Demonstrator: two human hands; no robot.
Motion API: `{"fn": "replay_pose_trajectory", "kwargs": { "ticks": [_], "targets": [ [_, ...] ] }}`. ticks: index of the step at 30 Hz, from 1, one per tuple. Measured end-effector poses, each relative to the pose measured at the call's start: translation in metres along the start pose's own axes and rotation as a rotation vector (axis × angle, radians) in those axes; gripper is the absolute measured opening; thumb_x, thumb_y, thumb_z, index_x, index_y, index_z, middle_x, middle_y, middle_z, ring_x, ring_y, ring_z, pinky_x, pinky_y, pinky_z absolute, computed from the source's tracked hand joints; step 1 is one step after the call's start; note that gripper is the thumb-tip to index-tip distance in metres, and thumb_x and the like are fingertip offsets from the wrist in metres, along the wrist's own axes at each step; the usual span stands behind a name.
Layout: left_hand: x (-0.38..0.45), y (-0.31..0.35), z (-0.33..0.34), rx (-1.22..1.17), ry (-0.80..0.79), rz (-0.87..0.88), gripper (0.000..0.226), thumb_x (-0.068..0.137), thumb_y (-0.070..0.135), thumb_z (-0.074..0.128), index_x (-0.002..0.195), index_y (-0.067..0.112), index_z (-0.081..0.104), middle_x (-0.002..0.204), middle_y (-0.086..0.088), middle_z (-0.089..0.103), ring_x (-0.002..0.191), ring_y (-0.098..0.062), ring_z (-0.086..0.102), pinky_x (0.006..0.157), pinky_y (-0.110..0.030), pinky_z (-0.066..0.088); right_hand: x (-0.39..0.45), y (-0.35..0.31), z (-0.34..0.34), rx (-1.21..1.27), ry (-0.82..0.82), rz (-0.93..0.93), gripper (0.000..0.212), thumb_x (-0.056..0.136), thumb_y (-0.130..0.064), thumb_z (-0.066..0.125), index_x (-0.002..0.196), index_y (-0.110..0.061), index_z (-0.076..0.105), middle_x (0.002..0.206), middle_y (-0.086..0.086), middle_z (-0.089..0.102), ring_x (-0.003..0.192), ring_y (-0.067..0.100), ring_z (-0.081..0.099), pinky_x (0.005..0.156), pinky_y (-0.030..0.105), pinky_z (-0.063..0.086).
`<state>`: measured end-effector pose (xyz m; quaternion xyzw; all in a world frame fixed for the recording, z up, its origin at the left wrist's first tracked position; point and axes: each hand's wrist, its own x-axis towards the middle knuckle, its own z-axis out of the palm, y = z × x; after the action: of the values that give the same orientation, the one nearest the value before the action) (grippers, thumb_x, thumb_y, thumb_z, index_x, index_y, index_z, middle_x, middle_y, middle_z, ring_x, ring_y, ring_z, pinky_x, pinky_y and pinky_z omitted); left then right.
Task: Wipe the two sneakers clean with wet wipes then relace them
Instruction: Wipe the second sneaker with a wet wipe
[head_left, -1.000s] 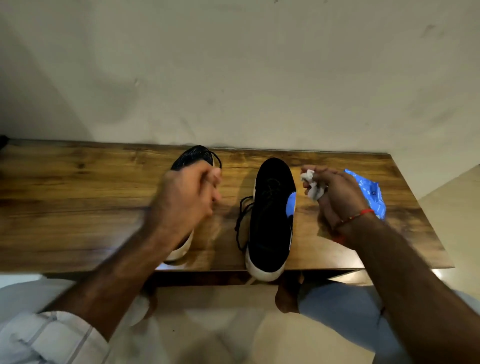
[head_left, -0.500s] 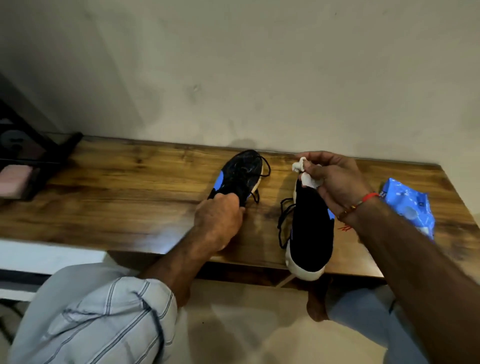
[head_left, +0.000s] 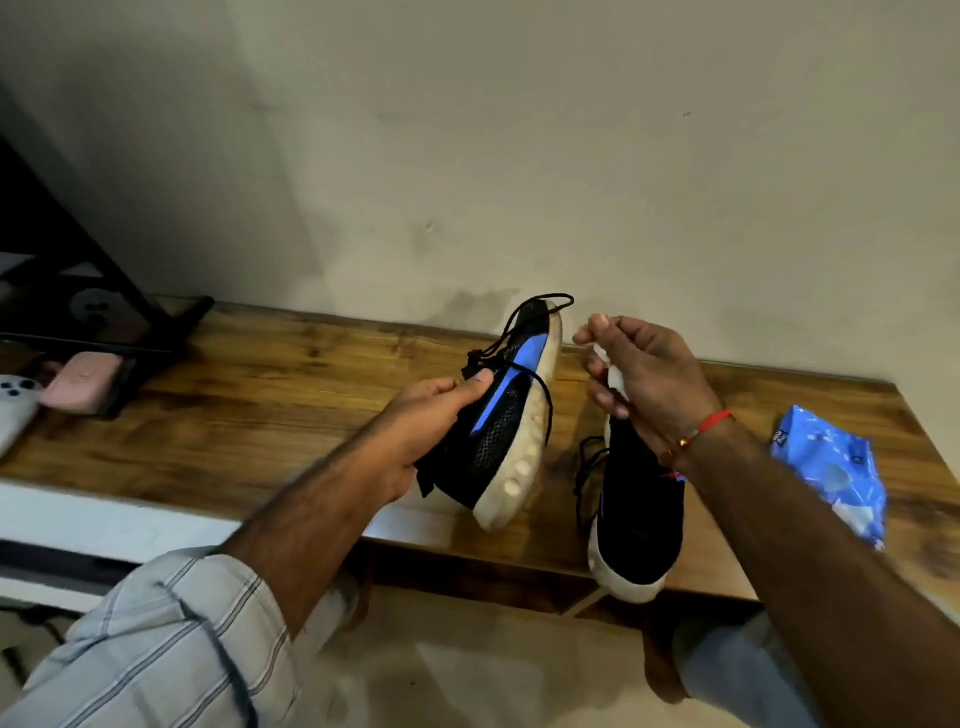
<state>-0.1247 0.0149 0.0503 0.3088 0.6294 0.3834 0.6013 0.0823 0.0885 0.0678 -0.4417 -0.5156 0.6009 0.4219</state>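
My left hand (head_left: 434, 421) grips a black sneaker (head_left: 511, 415) with a blue stripe and a dirty white sole, lifted off the table and tilted on its side, sole facing right. Its black lace hangs loose. My right hand (head_left: 644, 379) holds a crumpled white wet wipe (head_left: 615, 376) just right of that sneaker's toe, apart from it. The second black sneaker (head_left: 639, 512) lies flat on the wooden table (head_left: 291, 395), partly under my right wrist, heel over the front edge.
A blue wet-wipe pack (head_left: 831, 473) lies at the table's right end. At the far left sit a pink case (head_left: 83, 382), a white phone (head_left: 13, 410) and a black stand (head_left: 130, 306). A wall runs close behind the table.
My left hand has picked the left sneaker up off the table and turned it on its side. My right hand with the wipe stays beside it. The view has shifted left.
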Motion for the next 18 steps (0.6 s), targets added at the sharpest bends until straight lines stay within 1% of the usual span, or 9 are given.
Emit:
{"fn": "replay_pose_trajectory", "kwargs": {
  "ticks": [2, 3, 5, 7, 9, 11, 13, 14, 18],
  "targets": [
    [0.002, -0.002, 0.004, -0.052, -0.01, -0.01, 0.029, 0.097, 0.039, 0.066, 0.108, 0.015, 0.075, 0.093, -0.003, 0.078, 0.07, -0.013, 0.073, 0.051, -0.018, 0.05, 0.003, 0.006, 0.002, -0.051, 0.105, 0.038, 0.036, 0.103, -0.034, 0.05, 0.075, -0.012, 0.055, 0.061, 0.0, 0.04, 0.045, 0.013, 0.033, 0.038, 0.018, 0.025],
    [0.005, -0.006, 0.007, -0.059, -0.005, -0.011, 0.028, 0.097, 0.036, 0.066, 0.109, 0.012, 0.074, 0.093, -0.005, 0.078, 0.068, -0.013, 0.072, 0.049, -0.018, 0.05, 0.005, 0.009, 0.004, -0.031, 0.142, 0.036, 0.04, 0.103, -0.035, 0.05, 0.07, -0.014, 0.049, 0.061, -0.001, 0.035, 0.048, 0.012, 0.03, 0.039, 0.019, 0.025],
    [0.013, -0.014, 0.014, -0.017, 0.014, 0.0, 0.03, 0.096, 0.033, 0.067, 0.11, 0.006, 0.07, 0.098, -0.011, 0.078, 0.075, -0.018, 0.072, 0.059, -0.022, 0.054, 0.007, 0.012, 0.006, -0.026, 0.145, 0.002, 0.044, 0.102, -0.04, 0.05, 0.066, -0.018, 0.037, 0.061, -0.001, 0.026, 0.052, 0.014, 0.022, 0.042, 0.021, 0.026],
    [0.021, -0.021, 0.02, 0.055, 0.018, 0.025, 0.031, 0.094, 0.033, 0.07, 0.108, 0.005, 0.068, 0.098, -0.01, 0.078, 0.083, -0.023, 0.073, 0.069, -0.03, 0.055, 0.01, 0.014, 0.009, -0.056, 0.109, -0.024, 0.046, 0.102, -0.043, 0.047, 0.065, -0.02, 0.034, 0.06, -0.001, 0.023, 0.052, 0.013, 0.021, 0.046, 0.024, 0.026],
    [0.026, -0.024, 0.023, 0.101, 0.013, 0.05, 0.027, 0.092, 0.034, 0.07, 0.101, 0.009, 0.07, 0.093, -0.008, 0.078, 0.083, -0.023, 0.074, 0.071, -0.033, 0.055, 0.012, 0.018, 0.008, -0.111, 0.048, -0.005, 0.047, 0.104, -0.041, 0.045, 0.063, -0.017, 0.049, 0.06, -0.003, 0.034, 0.053, 0.011, 0.032, 0.052, 0.026, 0.03],
    [0.027, -0.024, 0.024, 0.099, 0.027, 0.07, 0.028, 0.093, 0.04, 0.069, 0.095, 0.013, 0.075, 0.091, -0.008, 0.078, 0.078, -0.022, 0.074, 0.068, -0.032, 0.054, 0.012, 0.024, 0.006, -0.215, -0.075, 0.064, 0.038, 0.104, -0.036, 0.045, 0.085, -0.018, 0.072, 0.079, 0.0, 0.061, 0.073, 0.014, 0.058, 0.069, 0.031, 0.047],
    [0.029, -0.028, 0.025, 0.112, 0.063, 0.109, 0.036, 0.093, 0.051, 0.067, 0.091, 0.017, 0.078, 0.089, -0.007, 0.078, 0.081, -0.025, 0.075, 0.069, -0.032, 0.053, 0.01, 0.034, 0.002, -0.249, -0.219, 0.085, 0.027, 0.104, -0.02, 0.048, 0.11, -0.018, 0.074, 0.108, 0.005, 0.071, 0.105, 0.02, 0.066, 0.094, 0.037, 0.051],
    [0.03, -0.029, 0.027, 0.13, 0.073, 0.134, 0.038, 0.093, 0.054, 0.065, 0.09, 0.019, 0.078, 0.088, -0.006, 0.078, 0.084, -0.026, 0.075, 0.07, -0.032, 0.053, 0.008, 0.035, 0.0, -0.275, -0.249, 0.047, 0.026, 0.102, -0.012, 0.05, 0.114, -0.015, 0.072, 0.111, 0.004, 0.072, 0.11, 0.019, 0.065, 0.097, 0.035, 0.051],
    [0.035, -0.029, 0.031, 0.165, 0.092, 0.159, 0.039, 0.097, 0.057, 0.056, 0.087, 0.026, 0.078, 0.084, 0.0, 0.077, 0.08, -0.019, 0.074, 0.068, -0.03, 0.05, 0.003, 0.033, 0.002, -0.307, -0.155, -0.082, 0.017, 0.086, -0.005, 0.071, 0.101, -0.012, 0.075, 0.093, 0.005, 0.077, 0.086, 0.014, 0.072, 0.074, 0.026, 0.056]
  ]
}}
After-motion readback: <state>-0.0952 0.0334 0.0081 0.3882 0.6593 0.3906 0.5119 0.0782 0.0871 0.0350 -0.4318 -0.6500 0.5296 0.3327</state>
